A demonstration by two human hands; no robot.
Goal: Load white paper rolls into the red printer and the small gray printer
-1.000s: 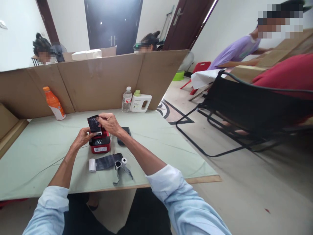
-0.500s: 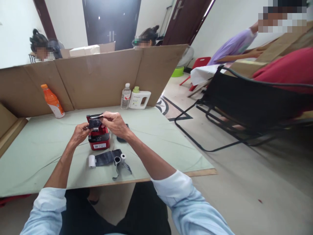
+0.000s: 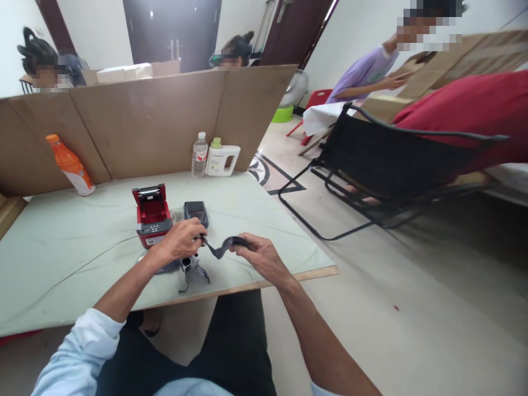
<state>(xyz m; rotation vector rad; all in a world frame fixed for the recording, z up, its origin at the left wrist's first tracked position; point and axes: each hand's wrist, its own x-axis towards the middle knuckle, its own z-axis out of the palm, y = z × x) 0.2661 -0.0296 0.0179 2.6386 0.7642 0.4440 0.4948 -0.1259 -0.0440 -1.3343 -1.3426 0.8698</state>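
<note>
A curved strip of dark paper [image 3: 220, 251] stretches between both hands above the table's front part. The fingers of my left hand [image 3: 183, 237] pinch its left end. My right hand [image 3: 260, 256] grips its other end, where the strip is folded or curled. Beyond my left hand stands a red and black receipt printer [image 3: 152, 213] with its lid raised and its bay showing. Below my left hand lies a small paper roll [image 3: 186, 264] with dark trailing strips [image 3: 202, 273]; my left hand and forearm partly hide other dark paper there.
A dark handheld device [image 3: 196, 212] lies right of the printer. At the cardboard screen [image 3: 148, 126] stand an orange bottle [image 3: 70, 165], a clear bottle [image 3: 199, 157] and a white jug [image 3: 220, 160]. A black folding chair [image 3: 371, 148] and co-workers are to the right.
Both hands have moved from above the printer toward the right and nearer to me, carrying the dark paper. The printer's open bay is now uncovered. The view has shifted rightward.
</note>
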